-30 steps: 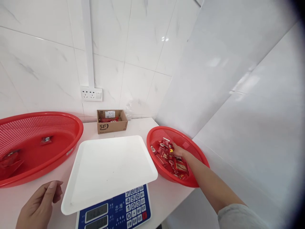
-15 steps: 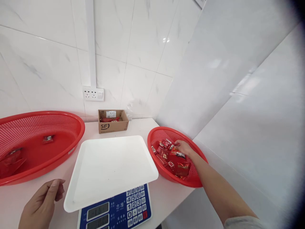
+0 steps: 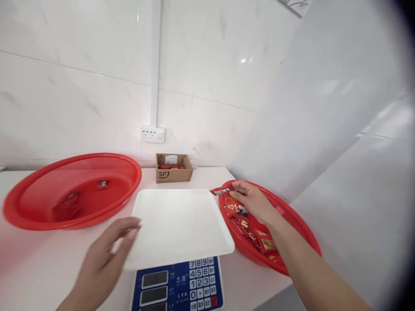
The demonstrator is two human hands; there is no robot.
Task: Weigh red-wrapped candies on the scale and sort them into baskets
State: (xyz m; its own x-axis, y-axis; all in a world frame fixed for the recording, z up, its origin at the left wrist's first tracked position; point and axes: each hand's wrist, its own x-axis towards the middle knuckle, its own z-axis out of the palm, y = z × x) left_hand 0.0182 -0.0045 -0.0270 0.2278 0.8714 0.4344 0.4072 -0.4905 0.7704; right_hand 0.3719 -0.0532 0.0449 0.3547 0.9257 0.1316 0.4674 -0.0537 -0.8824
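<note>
In front of you is the long white table [image 3: 35,263]. On its left side stands the wide oval basket of red plastic [image 3: 73,225]. To your right is the other oval red plastic basket [image 3: 250,255], with many small shiny packets [image 3: 244,222] lying inside. Between the baskets is the flat white rectangular tray [image 3: 181,224] of the blue-and-white electronic scale [image 3: 180,285], and nothing is seen on it.

Your left hand [image 3: 105,255] is at the left edge of the tray; its fingers are loosely bent, the thumb slightly apart from them, and nothing shows between. It is blurred, so I cannot tell if it touches the tray.

Your right hand [image 3: 253,201] is the nearer one: its thumb and fingers pinch the narrow red wrapped packet [image 3: 221,190] by one end, at the far rim of the right basket. The packet extends from this grip toward your left. Its long axis runs almost sideways, and its free end points to the far right corner of the tray; whether it touches there, I cannot tell.
</note>
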